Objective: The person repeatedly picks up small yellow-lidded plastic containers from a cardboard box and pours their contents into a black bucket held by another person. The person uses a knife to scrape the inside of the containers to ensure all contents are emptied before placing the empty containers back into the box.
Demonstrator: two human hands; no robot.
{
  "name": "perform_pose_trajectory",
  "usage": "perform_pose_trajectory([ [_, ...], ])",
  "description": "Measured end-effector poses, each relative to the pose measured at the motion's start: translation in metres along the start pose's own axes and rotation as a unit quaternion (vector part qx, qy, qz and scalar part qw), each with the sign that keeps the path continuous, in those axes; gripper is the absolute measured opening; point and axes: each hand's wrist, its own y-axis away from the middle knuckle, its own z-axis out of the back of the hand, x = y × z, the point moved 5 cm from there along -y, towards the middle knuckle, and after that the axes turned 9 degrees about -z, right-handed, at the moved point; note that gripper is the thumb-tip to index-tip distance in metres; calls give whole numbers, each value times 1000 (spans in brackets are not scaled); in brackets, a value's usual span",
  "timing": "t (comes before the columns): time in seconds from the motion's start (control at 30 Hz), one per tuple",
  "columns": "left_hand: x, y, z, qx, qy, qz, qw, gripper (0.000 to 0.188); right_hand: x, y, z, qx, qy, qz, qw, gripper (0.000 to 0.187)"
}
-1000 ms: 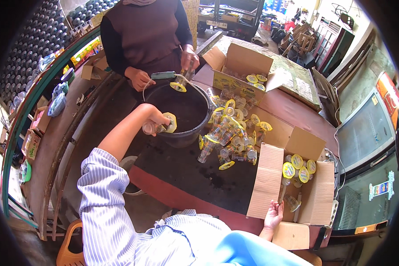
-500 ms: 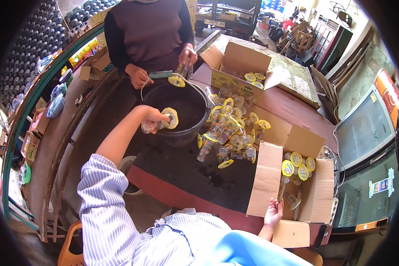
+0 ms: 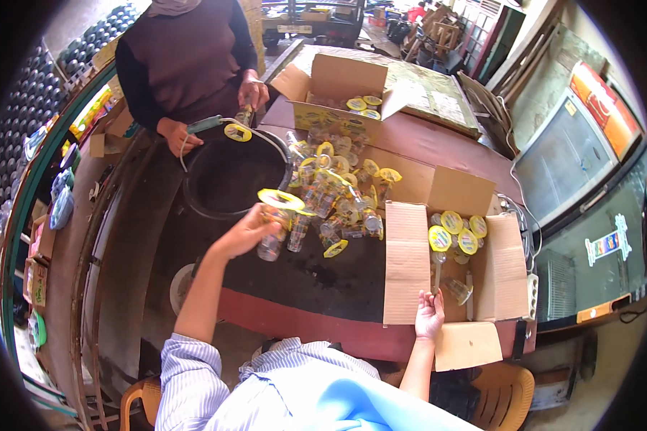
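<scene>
My left hand (image 3: 250, 233) grips a clear plastic cup (image 3: 269, 249) with a yellow-rimmed lid, tilted beside the near rim of a black bucket (image 3: 194, 205). Right of the bucket lies a heap of similar lidded cups (image 3: 338, 190). My right hand (image 3: 429, 317) is at the near left corner of an open cardboard box (image 3: 502, 276), its fingers closed on the box's edge. Several yellow-lidded cups (image 3: 451, 223) stand inside, and one cup (image 3: 458, 289) lies tilted near my fingers.
Across the table, a person (image 3: 187, 65) holds the bucket's handle and another lidded cup (image 3: 239, 128). A second open box (image 3: 338, 111) with cups stands behind the heap. A glass-doored cabinet (image 3: 589, 237) is at right; an orange chair (image 3: 507, 395) is below.
My left hand has moved away from over the bucket toward the heap, with a lidded cup in it. My right hand stays at the box. The whole view has shifted.
</scene>
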Motion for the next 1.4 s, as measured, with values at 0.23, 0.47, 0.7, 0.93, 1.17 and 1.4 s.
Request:
perform_pose_trajectory([
  [0.23,79,-78,-51,11,-170,47,984,37,-1,6,2,-6,-25,-6,1000,17],
  [0.47,60,-180,-92,-123,-240,-80,960,66,0,14,-1,-25,-52,-14,998,16],
  [0.7,108,-266,-94,-79,-553,127,819,97,3,14,-5,-27,-72,-26,997,15],
  [0.93,130,-282,-90,-108,-560,141,810,88,2,13,-7,-38,-59,-30,997,15],
  [1.17,164,-295,-72,-89,-606,153,776,96,3,10,-12,-66,-55,-29,996,15],
  [1.4,153,-299,-96,-141,-594,-37,791,87,4,8,-10,-49,-64,-30,996,17],
])
